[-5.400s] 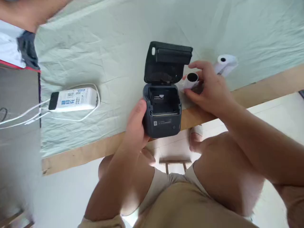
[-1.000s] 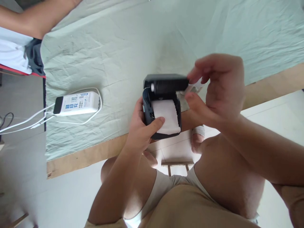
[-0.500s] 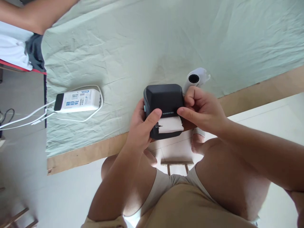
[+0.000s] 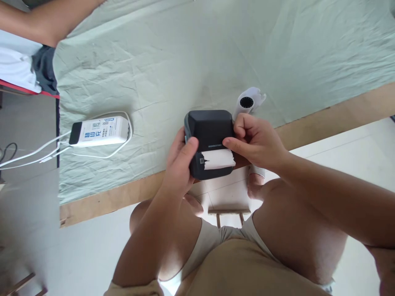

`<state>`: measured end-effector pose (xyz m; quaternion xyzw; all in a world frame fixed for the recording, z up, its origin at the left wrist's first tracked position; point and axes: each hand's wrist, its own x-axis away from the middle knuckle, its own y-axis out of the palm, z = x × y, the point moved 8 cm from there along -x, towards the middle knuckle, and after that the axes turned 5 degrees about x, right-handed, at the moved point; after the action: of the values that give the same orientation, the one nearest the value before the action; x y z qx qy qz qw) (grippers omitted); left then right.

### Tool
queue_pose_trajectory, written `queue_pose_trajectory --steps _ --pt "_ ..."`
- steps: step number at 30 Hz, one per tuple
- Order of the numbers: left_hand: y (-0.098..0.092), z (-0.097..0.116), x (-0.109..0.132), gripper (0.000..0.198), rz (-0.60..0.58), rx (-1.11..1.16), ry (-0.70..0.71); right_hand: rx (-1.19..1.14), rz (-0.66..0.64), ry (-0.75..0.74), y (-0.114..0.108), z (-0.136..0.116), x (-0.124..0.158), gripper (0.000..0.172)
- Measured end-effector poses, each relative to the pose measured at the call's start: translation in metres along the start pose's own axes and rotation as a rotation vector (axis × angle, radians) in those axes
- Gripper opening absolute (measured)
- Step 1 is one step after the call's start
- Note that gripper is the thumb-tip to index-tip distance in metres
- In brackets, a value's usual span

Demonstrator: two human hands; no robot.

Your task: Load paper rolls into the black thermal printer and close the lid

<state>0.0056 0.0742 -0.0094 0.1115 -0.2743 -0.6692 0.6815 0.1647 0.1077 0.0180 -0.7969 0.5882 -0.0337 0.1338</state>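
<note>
As we look straight down, we've got the dark printer [image 4: 210,127] in both hands at the near edge of the table [image 4: 117,189], its front end showing past the wood. Our left hand [image 4: 180,160] grips the left side, thumb up on the lid, while our right hand [image 4: 256,139] pinches the right side, thumb on the lid, fingers curled in. It's all rounded corners, near-black, lid down, small pale lettering along the lid's front; whether it's latched, we can't tell. Out from under that lid comes a white paper strip [image 4: 219,159], lying across the front, ragged at its left end, with a small square mark on the casing just beside it. Right behind our right fingers we see a white roll [image 4: 237,108], hollow core facing up, loose end flaring away.

Over to the surface: pale green cloth [image 4: 154,70], well creased on the left, stopping short of a bare wooden border. On it we spot a white block [image 4: 106,131] with blue printing, dark at one end, white cable [image 4: 111,155] looped around it. Top left, another person's forearm [image 4: 46,24] comes in above white clothing [image 4: 18,53]. Below us, pale tiled floor [image 4: 89,250].
</note>
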Motion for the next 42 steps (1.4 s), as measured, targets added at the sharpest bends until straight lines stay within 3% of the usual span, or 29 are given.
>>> queue_pose_trajectory --steps 5,8,13,16,22,25,30,35,39,42 --pt "-0.005 -0.002 -0.004 0.03 0.055 0.128 0.002 -0.064 -0.092 0.005 0.003 0.005 0.002 0.037" --pt "-0.007 0.002 -0.005 0.024 0.066 0.133 0.041 -0.062 -0.118 -0.033 0.003 0.001 0.002 0.039" --pt "-0.009 0.003 -0.005 0.018 0.091 0.092 0.029 -0.097 -0.133 0.032 0.004 -0.001 0.002 0.041" --pt "-0.012 0.001 -0.005 0.022 0.114 0.064 0.015 -0.079 -0.05 0.002 -0.002 -0.012 0.004 0.041" --pt "-0.015 -0.003 -0.005 0.025 0.117 0.022 -0.02 -0.012 0.258 -0.118 -0.024 -0.037 0.005 0.029" --pt "-0.013 -0.002 -0.004 0.026 0.105 0.037 -0.028 0.182 0.331 -0.215 -0.027 -0.047 0.0 0.027" --pt "-0.011 -0.002 -0.003 0.026 0.119 0.027 -0.023 0.737 0.098 -0.333 0.0 -0.05 -0.016 0.013" --pt "-0.008 -0.002 -0.003 0.028 0.091 0.053 -0.045 0.789 -0.114 -0.303 0.011 -0.048 -0.021 0.03" --pt "-0.013 -0.003 -0.002 0.029 0.127 0.047 -0.053 0.586 -0.092 -0.292 -0.013 -0.065 -0.011 0.035" --pt "-0.013 -0.004 -0.002 0.028 0.116 0.077 -0.055 0.226 0.214 -0.275 -0.067 -0.064 -0.011 0.035"
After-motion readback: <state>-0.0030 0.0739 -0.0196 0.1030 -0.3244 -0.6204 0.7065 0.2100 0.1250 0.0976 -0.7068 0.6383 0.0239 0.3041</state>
